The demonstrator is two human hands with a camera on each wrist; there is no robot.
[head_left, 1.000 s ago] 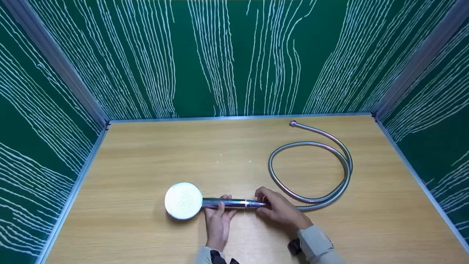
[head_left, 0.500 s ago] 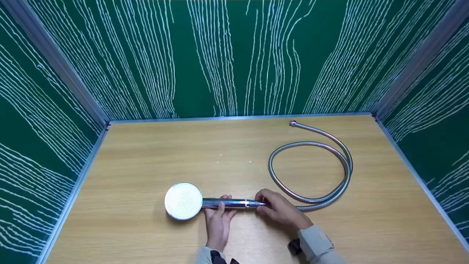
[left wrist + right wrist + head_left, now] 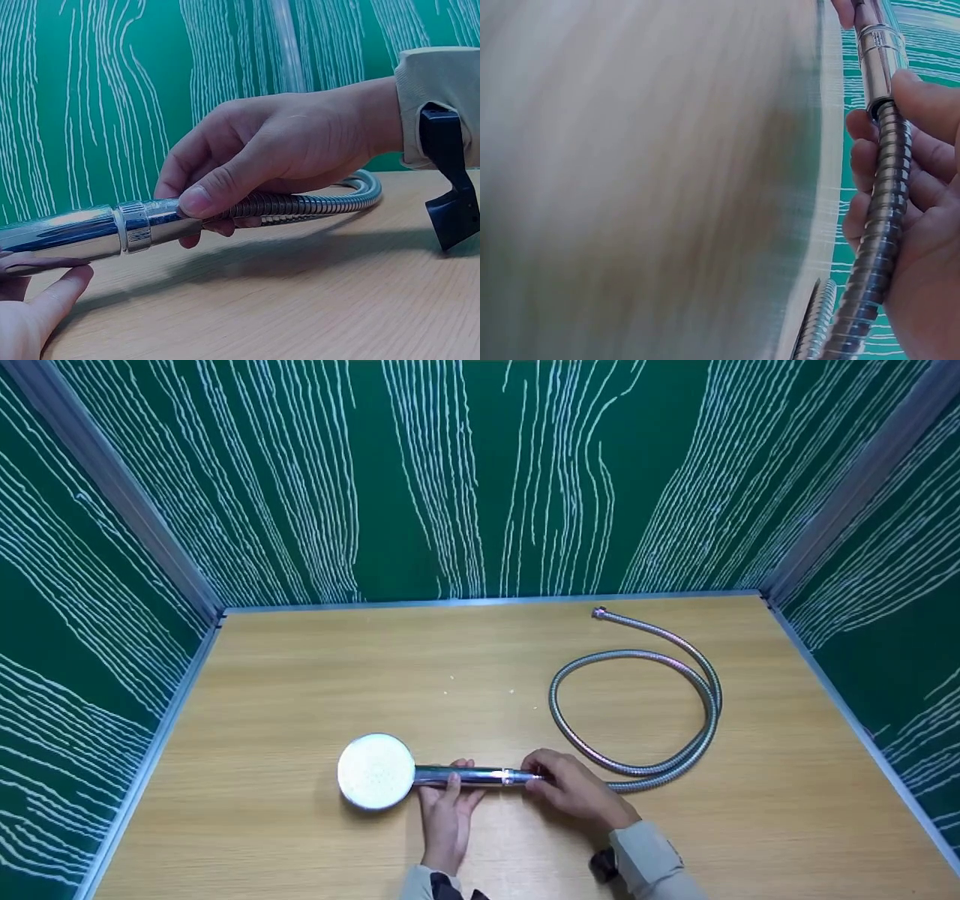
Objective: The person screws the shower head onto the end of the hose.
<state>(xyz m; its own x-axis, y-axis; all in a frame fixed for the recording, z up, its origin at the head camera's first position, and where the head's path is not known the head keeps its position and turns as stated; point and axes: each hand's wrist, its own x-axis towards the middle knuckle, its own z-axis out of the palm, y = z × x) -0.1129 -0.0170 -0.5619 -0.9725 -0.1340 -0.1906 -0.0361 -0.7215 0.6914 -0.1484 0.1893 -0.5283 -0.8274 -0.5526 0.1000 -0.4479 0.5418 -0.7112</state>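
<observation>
A chrome hand shower [image 3: 375,772] with a round white spray face lies toward the left, its handle pointing right. My left hand [image 3: 444,825] holds the handle from below, thumb over the near side. At the handle's end sits the hose's chrome conical nut [image 3: 161,219], in line with the handle; a pale ring shows at the joint in the left wrist view. My right hand [image 3: 574,787] pinches this nut between thumb and fingers. The ribbed metal hose [image 3: 885,195] runs back from the nut across the right palm.
The rest of the hose [image 3: 718,697] lies looped on the wooden table [image 3: 300,682], its free end fitting [image 3: 599,613] near the back edge. Small white specks [image 3: 512,691] dot the tabletop. Green walls [image 3: 495,472] with white streaks enclose three sides.
My right fingers have shifted very slightly on the nut, and the shine at the joint has changed. My left hand and the hand shower have stayed in place.
</observation>
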